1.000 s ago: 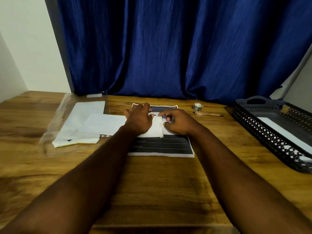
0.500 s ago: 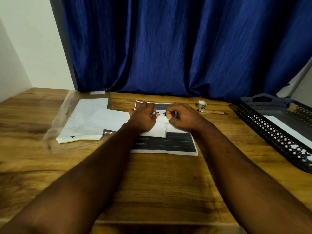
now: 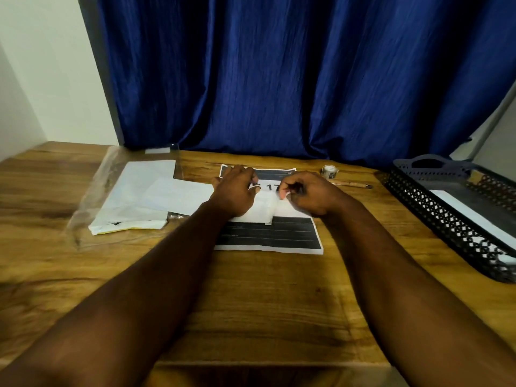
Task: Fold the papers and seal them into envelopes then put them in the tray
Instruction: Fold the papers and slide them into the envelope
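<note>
1. My left grip (image 3: pixel 237 191) lies fingers-down on the envelope (image 3: pixel 261 212), pressing it flat and clasping nothing.
2. My right grip (image 3: pixel 307 194), fingers curled, pinches the envelope's right end.
3. The envelope rests on a printed sheet (image 3: pixel 268 237) at mid-counter (image 3: pixel 265 297).
4. The tray (image 3: pixel 435 202) stands well apart at right, with a white strip lying inside it.

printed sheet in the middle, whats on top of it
A white envelope lies across the sheet, the left hand pressing it and the right hand pinching its right end. The sheet's middle print is hidden beneath them.
</note>
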The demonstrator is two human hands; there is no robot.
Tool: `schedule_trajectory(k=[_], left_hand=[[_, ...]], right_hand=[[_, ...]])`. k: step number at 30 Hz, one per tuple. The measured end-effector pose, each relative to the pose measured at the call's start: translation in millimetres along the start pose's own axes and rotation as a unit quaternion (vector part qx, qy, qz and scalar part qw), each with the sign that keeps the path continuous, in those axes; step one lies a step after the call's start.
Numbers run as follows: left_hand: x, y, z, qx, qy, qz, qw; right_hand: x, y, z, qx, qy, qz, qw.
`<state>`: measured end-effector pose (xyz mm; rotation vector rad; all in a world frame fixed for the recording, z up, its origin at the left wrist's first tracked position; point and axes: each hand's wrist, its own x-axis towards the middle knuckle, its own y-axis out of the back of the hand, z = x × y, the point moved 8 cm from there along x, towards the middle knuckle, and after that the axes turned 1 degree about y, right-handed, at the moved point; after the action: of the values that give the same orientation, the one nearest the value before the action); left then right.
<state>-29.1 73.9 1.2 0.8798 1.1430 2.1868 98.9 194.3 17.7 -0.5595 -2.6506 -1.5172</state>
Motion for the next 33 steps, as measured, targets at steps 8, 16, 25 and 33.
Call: schedule_trajectory(k=[8, 16, 25, 33], left_hand=[[-1.7, 2.0, 5.4, -0.02, -0.027, 0.017, 0.999], [0.5, -0.8, 1.2, -0.034, -0.027, 0.013, 0.999], [-6.8, 4.3, 11.4, -0.122, -0.116, -0.024, 0.985], [-4.6, -2.9, 4.2, -0.199, -0.093, -0.17, 0.96]], right_hand=[[0.2, -10.3, -30.6, -0.01, 0.045, -0.081, 0.996], [1.4, -11.7, -30.0, -0.048, 0.048, -0.094, 0.993], [-0.1, -2.5, -3.3, -0.007, -0.007, -0.107, 0.994], [-4.3, -8.9, -10.3, 0.018, -0.023, -0.141, 0.99]])
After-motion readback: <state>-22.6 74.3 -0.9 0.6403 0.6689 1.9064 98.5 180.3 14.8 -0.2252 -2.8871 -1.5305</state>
